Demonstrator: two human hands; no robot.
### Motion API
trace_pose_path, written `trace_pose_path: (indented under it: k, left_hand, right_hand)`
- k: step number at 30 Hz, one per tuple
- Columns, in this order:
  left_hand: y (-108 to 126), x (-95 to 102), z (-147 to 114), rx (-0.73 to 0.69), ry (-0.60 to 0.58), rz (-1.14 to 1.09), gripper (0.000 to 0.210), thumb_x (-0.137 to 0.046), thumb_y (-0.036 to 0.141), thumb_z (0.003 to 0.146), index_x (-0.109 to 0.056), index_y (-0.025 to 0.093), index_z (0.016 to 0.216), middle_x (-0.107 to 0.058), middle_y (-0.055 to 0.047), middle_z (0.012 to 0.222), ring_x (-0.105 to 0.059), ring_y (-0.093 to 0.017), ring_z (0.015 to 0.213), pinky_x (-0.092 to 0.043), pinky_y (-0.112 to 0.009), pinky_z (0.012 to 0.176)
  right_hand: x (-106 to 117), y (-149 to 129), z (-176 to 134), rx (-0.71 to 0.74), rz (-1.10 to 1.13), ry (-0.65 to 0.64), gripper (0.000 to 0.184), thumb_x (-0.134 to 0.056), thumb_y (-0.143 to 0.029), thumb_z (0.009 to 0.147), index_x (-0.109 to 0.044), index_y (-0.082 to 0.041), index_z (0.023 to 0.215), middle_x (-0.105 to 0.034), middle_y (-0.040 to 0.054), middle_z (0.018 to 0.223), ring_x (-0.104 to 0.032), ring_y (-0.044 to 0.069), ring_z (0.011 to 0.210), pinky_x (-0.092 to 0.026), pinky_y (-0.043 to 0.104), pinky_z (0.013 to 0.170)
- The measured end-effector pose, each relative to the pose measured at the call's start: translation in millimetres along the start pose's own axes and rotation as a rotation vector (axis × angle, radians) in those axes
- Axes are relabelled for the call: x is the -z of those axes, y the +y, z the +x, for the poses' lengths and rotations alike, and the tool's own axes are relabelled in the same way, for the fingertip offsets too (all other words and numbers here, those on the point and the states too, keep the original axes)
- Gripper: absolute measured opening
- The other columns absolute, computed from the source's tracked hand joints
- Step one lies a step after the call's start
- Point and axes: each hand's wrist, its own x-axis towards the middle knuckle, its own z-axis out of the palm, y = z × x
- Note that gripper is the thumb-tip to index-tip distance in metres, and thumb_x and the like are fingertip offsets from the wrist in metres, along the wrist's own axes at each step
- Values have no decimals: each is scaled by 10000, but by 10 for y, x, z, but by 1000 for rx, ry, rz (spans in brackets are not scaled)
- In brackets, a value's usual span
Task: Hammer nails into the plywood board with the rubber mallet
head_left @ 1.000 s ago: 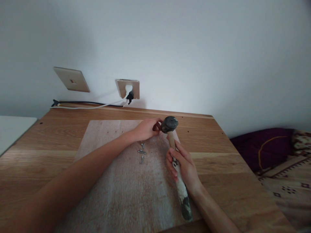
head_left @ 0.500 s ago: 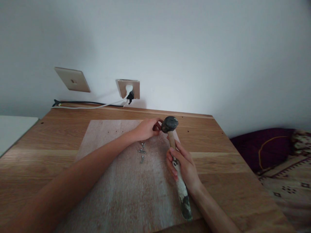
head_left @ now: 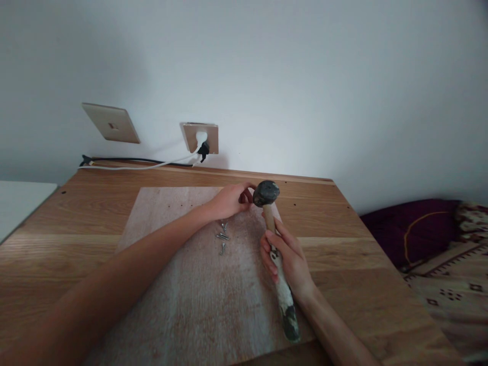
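My right hand (head_left: pixel 285 254) is wrapped round the paint-stained wooden handle of a mallet (head_left: pixel 267 193) with a dark, rounded head. That head is over the far right part of a pale wooden board (head_left: pixel 198 295). Close behind it, my left hand (head_left: pixel 232 199) bends its fingers together in a pinch at the board's far edge. The mallet head covers the fingertips, so what they hold cannot be made out. Several silvery screws (head_left: pixel 222 236) lie loose on the board, just nearer to me than the left hand.
The board rests on a brown wooden tabletop (head_left: pixel 343 284) against a white wall. White and black cables (head_left: pixel 145 165) run along the back edge to a wall socket (head_left: pixel 211 138). A blank-looking wall plate (head_left: pixel 112 123) is at left. Purple and patterned fabric (head_left: pixel 427 229) lies beyond the right edge.
The view has shifted very slightly. Both hands keep nearly the same pose, with the mallet still held over the board and the screws lying where they were.
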Motion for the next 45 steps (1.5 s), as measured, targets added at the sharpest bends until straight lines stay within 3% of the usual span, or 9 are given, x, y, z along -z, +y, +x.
trace_pose_path:
  k: [6,17,22,24,27,30,38,41,45]
  left_hand:
    - [4,-1,-4,8,-9,8,455,-759,79,790,-645,160,1223,-782,-26,920,-719,-172,753,-534,-279,719]
    - [14,-8,11,19,-19,-1,453,-729,75,774,-631,176,1204,-763,-20,906,-697,-175,751,-526,-292,719]
    - [146,236,-108,-46,-12,61,383,-672,61,718,-614,167,1082,-695,-54,989,-648,-181,817,-510,-291,720]
    - [246,399,-252,-132,-104,131,335,-611,33,710,-629,188,1006,-676,-46,988,-634,-184,841,-501,-293,748]
    - [391,591,-504,-217,-367,226,317,-556,-8,724,-671,224,907,-688,-16,941,-647,-196,905,-485,-302,840]
    - [464,644,-683,-230,-455,223,321,-547,-22,771,-695,240,883,-717,-3,961,-660,-199,975,-471,-303,902]
    - [434,535,-749,-170,-359,342,137,-609,84,863,-648,214,842,-665,-4,842,-625,-179,782,-436,-278,721]
    - [375,545,-662,-139,-302,238,159,-624,89,856,-687,203,948,-689,-5,860,-642,-158,761,-451,-257,712]
    - [208,509,-415,-155,-142,132,182,-623,133,912,-745,188,1037,-754,-49,980,-693,-174,867,-501,-279,790]
  right_hand:
    - [9,22,2,-15,-7,6,339,-726,-459,856,-579,-226,1054,-559,-94,635,-395,51,292,-341,157,219]
    - [-5,0,-1,-9,-41,-11,318,-726,-483,848,-572,-226,952,-513,-106,549,-360,54,283,-331,162,219]
    - [13,8,-21,29,-62,-4,395,-711,-440,870,-565,-241,1178,-508,-120,538,-349,66,282,-328,170,230]
    - [26,13,-23,35,-70,-9,389,-701,-427,881,-561,-241,1193,-493,-124,513,-337,68,284,-317,169,241]
    - [35,18,-19,33,-74,-27,353,-691,-419,891,-563,-239,1167,-472,-128,470,-319,71,283,-301,168,252]
    - [28,16,-18,32,-74,-21,367,-684,-419,899,-554,-234,1188,-471,-129,461,-308,72,285,-290,166,255]
    - [29,22,-22,22,-97,-2,454,-696,-437,874,-545,-224,1245,-478,-130,482,-316,75,286,-280,176,252]
    - [44,38,-10,27,-108,-17,418,-683,-443,890,-547,-230,1223,-472,-129,451,-305,80,283,-267,179,258]
    - [39,32,-8,29,-100,-24,419,-687,-434,889,-540,-248,1235,-474,-126,449,-303,85,282,-257,187,260]
